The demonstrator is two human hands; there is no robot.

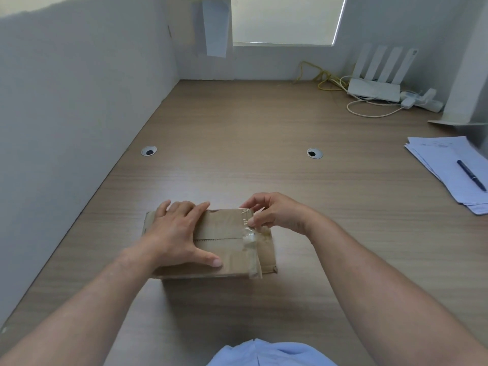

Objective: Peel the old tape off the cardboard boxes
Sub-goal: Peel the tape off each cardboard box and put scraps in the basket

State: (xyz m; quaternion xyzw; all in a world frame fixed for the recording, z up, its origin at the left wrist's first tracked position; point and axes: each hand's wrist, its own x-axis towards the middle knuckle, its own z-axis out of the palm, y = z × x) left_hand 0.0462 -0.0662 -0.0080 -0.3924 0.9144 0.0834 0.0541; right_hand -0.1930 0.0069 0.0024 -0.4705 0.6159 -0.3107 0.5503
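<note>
A small brown cardboard box (227, 256) lies flat on the wooden desk in front of me. A strip of clear old tape (250, 244) runs across its right part from the far edge down over the near edge, wrinkled and partly lifted in the middle. My left hand (179, 233) presses flat on the box's left half, fingers spread, thumb pointing right along the top. My right hand (274, 211) is at the far right corner of the box, with thumb and fingertips pinching the tape's upper part.
The wooden desk (237, 128) has two round cable holes (314, 153). A stack of papers (446, 165) with a dark pen (471, 175) lies at the right edge. A white router (375, 88) and cables sit at the back right. A grey partition wall (79, 101) borders the left.
</note>
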